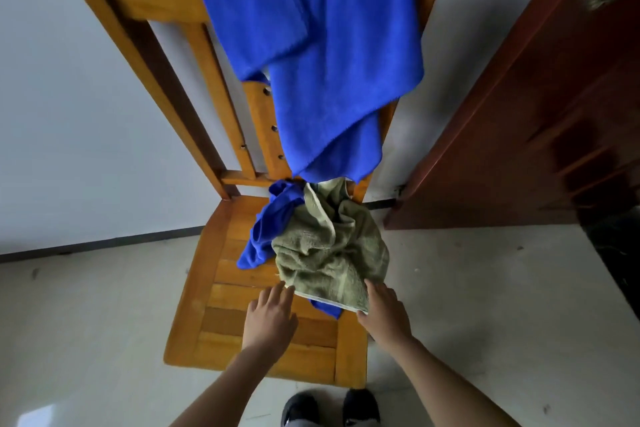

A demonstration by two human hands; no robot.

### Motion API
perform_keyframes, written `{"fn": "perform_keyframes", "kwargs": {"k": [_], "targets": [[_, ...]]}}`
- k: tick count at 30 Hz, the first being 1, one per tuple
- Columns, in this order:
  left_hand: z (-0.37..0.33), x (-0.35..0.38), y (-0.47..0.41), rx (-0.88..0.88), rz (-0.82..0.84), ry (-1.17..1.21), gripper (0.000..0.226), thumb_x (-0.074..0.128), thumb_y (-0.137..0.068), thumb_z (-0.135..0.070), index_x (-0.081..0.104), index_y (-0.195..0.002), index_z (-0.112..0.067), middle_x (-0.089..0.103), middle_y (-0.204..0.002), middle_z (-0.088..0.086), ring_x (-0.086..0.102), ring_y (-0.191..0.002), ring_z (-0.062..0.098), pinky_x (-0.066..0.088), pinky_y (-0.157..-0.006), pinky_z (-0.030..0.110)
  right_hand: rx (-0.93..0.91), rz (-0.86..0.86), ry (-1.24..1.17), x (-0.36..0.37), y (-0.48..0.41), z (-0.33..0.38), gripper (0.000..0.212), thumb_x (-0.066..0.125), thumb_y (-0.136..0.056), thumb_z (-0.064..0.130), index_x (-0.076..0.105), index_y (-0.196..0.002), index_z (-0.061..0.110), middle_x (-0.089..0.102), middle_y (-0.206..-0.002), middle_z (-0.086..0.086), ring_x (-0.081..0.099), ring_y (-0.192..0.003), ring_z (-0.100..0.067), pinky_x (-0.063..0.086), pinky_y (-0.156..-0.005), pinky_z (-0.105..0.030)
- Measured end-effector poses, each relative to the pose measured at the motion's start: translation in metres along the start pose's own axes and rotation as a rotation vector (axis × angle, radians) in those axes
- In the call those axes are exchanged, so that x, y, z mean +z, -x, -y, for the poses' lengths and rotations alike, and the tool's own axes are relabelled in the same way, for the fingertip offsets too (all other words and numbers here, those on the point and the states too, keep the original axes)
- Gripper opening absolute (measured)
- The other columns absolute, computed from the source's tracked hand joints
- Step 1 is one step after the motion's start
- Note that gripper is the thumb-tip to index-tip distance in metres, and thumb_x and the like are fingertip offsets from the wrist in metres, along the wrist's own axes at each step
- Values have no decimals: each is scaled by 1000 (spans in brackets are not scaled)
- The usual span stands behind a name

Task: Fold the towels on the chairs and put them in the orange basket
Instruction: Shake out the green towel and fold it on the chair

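Note:
A crumpled green towel [332, 246] lies on the seat of a wooden chair [221, 333]. A crumpled blue towel [266, 232] lies under and beside it, one corner poking out at the front. Large blue towels [332, 55] hang over the chair back. My left hand [270, 317] hovers over the seat with fingers straight, its fingertips at the green towel's front left edge. My right hand [382, 314] touches the green towel's front right corner, thumb at the edge; whether it pinches the cloth cannot be told. The orange basket is not in view.
A dark red door [540, 114] stands open at the right, close to the chair. A white wall [69, 114] runs behind the chair. Pale tiled floor [485, 305] surrounds it. My shoes [329, 407] stand at the seat's front edge.

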State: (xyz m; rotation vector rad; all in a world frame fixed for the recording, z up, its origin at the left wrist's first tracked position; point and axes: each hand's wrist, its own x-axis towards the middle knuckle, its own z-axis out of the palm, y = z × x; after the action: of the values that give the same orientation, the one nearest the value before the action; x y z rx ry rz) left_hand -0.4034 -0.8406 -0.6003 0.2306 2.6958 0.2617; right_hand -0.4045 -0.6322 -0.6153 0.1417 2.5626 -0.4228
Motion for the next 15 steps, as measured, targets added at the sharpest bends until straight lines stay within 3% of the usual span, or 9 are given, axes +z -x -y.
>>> {"fn": "perform_keyframes", "kwargs": {"k": [1,2,4,5,6,9,10,13,15], "targets": [[-4,17,-18,21,15,-51,66,87,-50,-29,67,-111,-15,67,-115,7,66,-99,26,56,-71,36,26,-5,-10,16,-17,-6,66,50,-93,31,18,-147,16,36,-144,-5,38,-129,-22,38,-99,-30],[-8,33,-32,38,33,-55,69,86,-52,-31,64,-116,-16,64,-122,6,63,-107,26,55,-77,37,57,-5,-16,29,-30,-11,66,51,-92,31,18,-147,15,37,-143,-6,40,-128,-22,40,-98,-30],[-21,59,-56,91,85,-52,70,66,-81,-33,36,-142,-19,35,-148,1,33,-137,25,34,-106,42,90,-16,-26,52,-49,-22,56,51,-93,29,29,-142,14,47,-135,-5,47,-121,-20,45,-92,-28],[-25,74,-64,86,80,-94,68,54,-90,-33,22,-148,-20,26,-153,-2,19,-143,22,21,-113,40,95,-27,-47,61,-54,-26,46,50,-93,28,38,-136,14,53,-127,-4,51,-116,-18,47,-88,-26],[-27,87,-69,85,87,-105,66,50,-92,-34,19,-149,-21,26,-153,-2,19,-142,20,18,-114,39,89,-29,-70,70,-58,-29,35,49,-94,26,46,-127,15,57,-118,-2,55,-110,-17,47,-81,-24],[-31,94,-83,62,-5,-65,48,71,-76,-34,60,-122,-26,63,-121,-3,54,-116,19,42,-97,36,41,-58,-143,74,-60,-32,8,50,-93,24,51,-98,18,51,-90,6,57,-93,-13,37,-63,-18],[-30,91,-84,53,-20,-76,36,69,-78,-31,65,-114,-27,65,-115,-6,55,-112,18,42,-95,35,32,-74,-181,70,-58,-33,6,52,-92,23,47,-91,19,46,-82,9,55,-83,-11,33,-58,-17],[-29,82,-76,7,56,-67,33,42,-94,-19,54,-125,-22,55,-129,-3,43,-124,19,30,-101,32,22,-111,-371,53,-47,-34,13,57,-88,18,44,-88,20,42,-69,12,44,-60,-2,31,-50,-15],[-29,71,-67,-44,26,-27,40,43,-94,-23,44,-134,-23,46,-138,-2,39,-128,18,29,-101,32,-11,-113,-481,35,-38,-28,13,58,-87,14,49,-96,17,50,-71,10,47,-61,-2,35,-52,-14]]}}
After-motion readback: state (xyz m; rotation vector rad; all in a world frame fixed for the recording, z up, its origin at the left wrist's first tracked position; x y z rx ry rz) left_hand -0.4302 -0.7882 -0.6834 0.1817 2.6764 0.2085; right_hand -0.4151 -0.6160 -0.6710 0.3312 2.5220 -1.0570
